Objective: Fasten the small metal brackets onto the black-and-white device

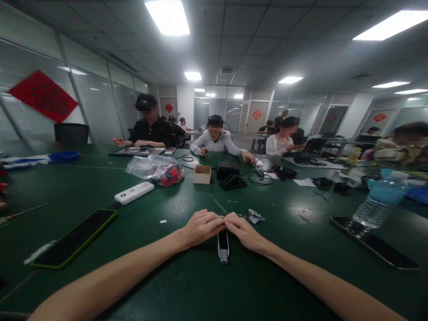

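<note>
My left hand (200, 227) and my right hand (244, 232) meet at the middle of the dark green table (187, 285). Both have their fingers curled together over the far end of a small black and grey device (223, 247) that lies on the table and points toward me. The fingertips hide that end of the device. A crumpled silver wrapper (256, 216) lies just beyond my right hand.
A phone in a green case (75, 238) lies at the left, a white power bank (133, 192) and a plastic bag (155, 168) beyond it. A small box (202, 174) and black cables sit mid-table. Right: a water bottle (381, 199) on a dark phone (374, 243). Several people sit across.
</note>
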The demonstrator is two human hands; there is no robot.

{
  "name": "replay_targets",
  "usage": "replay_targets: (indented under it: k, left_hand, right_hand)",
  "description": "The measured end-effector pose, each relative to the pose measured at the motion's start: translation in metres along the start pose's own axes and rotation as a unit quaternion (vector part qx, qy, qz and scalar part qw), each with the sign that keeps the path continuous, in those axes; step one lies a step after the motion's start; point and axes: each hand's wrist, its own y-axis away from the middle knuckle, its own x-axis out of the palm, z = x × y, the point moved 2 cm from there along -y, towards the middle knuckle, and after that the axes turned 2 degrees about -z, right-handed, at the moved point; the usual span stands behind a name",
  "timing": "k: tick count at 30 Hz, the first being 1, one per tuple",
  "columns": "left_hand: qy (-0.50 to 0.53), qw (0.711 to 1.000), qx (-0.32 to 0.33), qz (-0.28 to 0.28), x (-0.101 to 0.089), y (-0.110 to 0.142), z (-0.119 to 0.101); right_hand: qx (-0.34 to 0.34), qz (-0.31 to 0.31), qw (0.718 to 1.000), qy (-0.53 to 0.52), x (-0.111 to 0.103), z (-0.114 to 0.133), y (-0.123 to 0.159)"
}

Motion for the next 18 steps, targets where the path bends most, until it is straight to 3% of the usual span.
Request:
replay_targets:
  k: [18]
  left_hand:
    - [0.01,0.999,-0.032,0.021,0.0008,0.0001,0.0003]
  right_hand:
    - [-0.018,-0.008,1.0,0.02,0.0,-0.0013,0.0001]
